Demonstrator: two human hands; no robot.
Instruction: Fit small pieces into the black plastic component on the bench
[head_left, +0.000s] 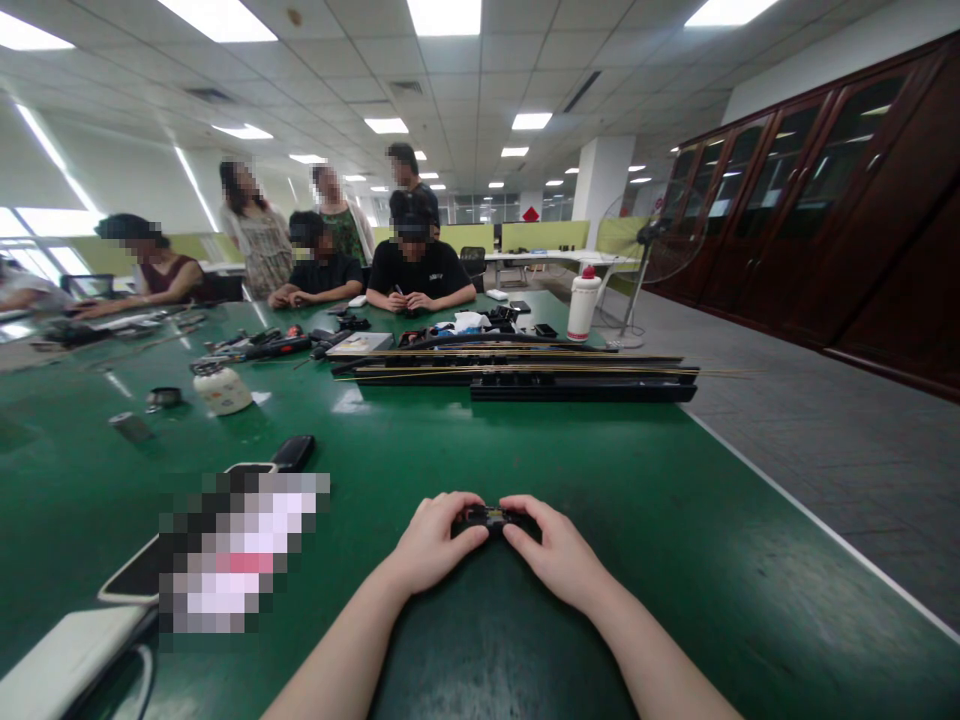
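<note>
A small dark part [493, 517] lies low over the green table [637, 490], held between both hands. My left hand [437, 540] has its thumb and fingers closed round the part's left end. On the opposite end, the thumb and fingers of my right hand [553, 550] grip it in the same way. The part is too small to make out in detail, and my fingers cover both its ends.
Long black rails [585, 385] with thin rods lie across the table ahead. A white bottle [583, 305] stands behind them. At the left are a white jar [222, 390], a blurred-out device [232, 560] and a white box [71, 660]. Several people are at the far side.
</note>
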